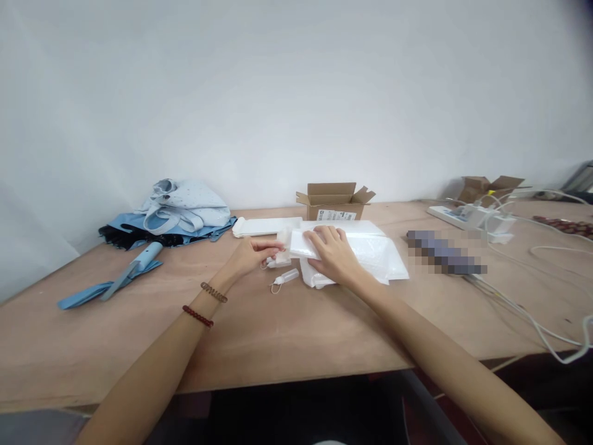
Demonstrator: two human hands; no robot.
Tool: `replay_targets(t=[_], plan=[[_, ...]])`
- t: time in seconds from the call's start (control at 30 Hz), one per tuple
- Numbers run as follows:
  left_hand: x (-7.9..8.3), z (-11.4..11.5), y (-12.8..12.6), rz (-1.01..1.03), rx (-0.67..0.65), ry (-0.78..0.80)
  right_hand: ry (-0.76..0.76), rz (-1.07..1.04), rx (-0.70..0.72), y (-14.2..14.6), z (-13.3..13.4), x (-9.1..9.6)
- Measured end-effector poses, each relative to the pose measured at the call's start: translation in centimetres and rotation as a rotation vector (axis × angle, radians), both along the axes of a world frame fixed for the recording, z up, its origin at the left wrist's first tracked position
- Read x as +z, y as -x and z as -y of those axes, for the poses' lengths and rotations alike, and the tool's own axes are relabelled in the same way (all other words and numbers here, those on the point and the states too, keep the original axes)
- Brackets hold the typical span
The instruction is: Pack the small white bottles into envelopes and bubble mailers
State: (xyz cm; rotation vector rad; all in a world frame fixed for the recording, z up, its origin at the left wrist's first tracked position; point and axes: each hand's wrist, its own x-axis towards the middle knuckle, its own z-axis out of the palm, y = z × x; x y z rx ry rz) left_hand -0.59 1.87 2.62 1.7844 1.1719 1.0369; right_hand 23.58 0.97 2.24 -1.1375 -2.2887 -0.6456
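Note:
My right hand (336, 253) is wrapped over a slim white box (302, 245), fingers on top and thumb at the near side. At the box's left end, a translucent flap (283, 237) sticks out. My left hand (254, 254) is closed in a pinch beside that flap; what lies between its fingertips is too small to make out. Just below, a small white bottle-shaped piece with a cord loop (287, 277) lies on the table, and a similar white piece (278, 262) is partly hidden by my left fingers. Clear plastic packaging (380, 256) spreads beneath and right of my right hand.
Behind stands an open cardboard box (331, 201), with a flat white stack (266, 227) to its left. A blue umbrella (132, 272) and a pale cloth bag (185, 204) lie at left. A power strip (456, 216) and loose white cables (519, 315) occupy the right.

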Motion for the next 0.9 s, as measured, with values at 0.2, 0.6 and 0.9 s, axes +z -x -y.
replay_targets(t=[0.2, 0.6, 0.9], plan=[[1.4, 0.9, -0.6, 0.163, 0.047, -0.057, -0.027, -0.041, -0.023, -0.6, -0.2, 0.4], [1.1, 0.5, 0.3, 0.431, 0.151, 0.128, -0.091, -0.182, -0.013, -1.2, -0.6, 0.6], [-2.2, 1.0, -3.0, 0.207, 0.033, 0.224, 0.042, 0.078, 0.226, 0.5, 0.9, 0.4]])
